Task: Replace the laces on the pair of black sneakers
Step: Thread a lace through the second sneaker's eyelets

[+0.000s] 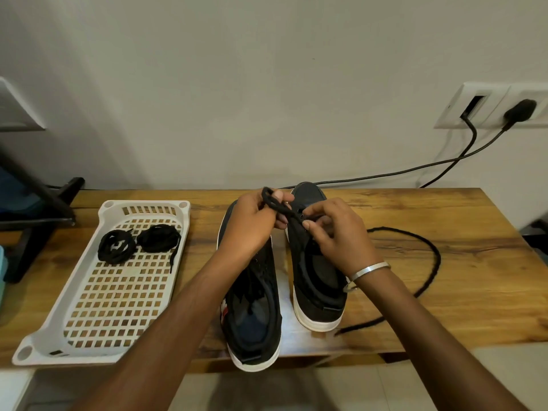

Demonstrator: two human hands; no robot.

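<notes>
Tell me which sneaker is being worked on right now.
The right sneaker: both hands, left and right, pinch its lace over the eyelets. The left sneaker lies untouched beside it.

Our left hand point(255, 223) is covering the left sneaker's point(255, 315) toe, and our right hand point(335, 232) is hiding the right sneaker's point(314, 280) eyelets. The wall socket point(498, 105) is running off the right edge.
</notes>
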